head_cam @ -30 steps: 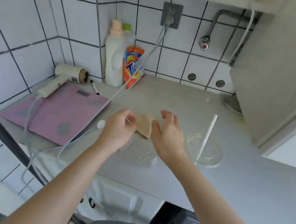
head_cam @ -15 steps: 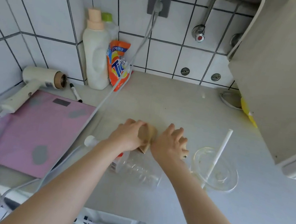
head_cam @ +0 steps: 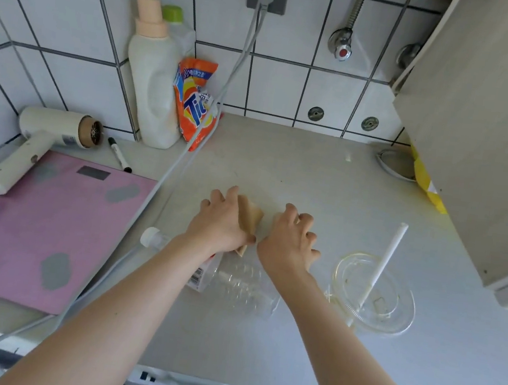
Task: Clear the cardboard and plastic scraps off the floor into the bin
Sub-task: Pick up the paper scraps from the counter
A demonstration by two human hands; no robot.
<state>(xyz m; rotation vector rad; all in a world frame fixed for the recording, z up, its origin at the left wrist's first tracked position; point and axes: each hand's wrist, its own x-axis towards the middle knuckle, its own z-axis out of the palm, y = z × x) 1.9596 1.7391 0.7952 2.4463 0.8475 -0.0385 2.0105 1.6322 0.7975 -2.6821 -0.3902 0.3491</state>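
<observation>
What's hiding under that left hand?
A tan cardboard scrap sticks out from under the left hand, lying on the counter. How far the scrap reaches under the palm is covered. The right hand rests beside it.
</observation>
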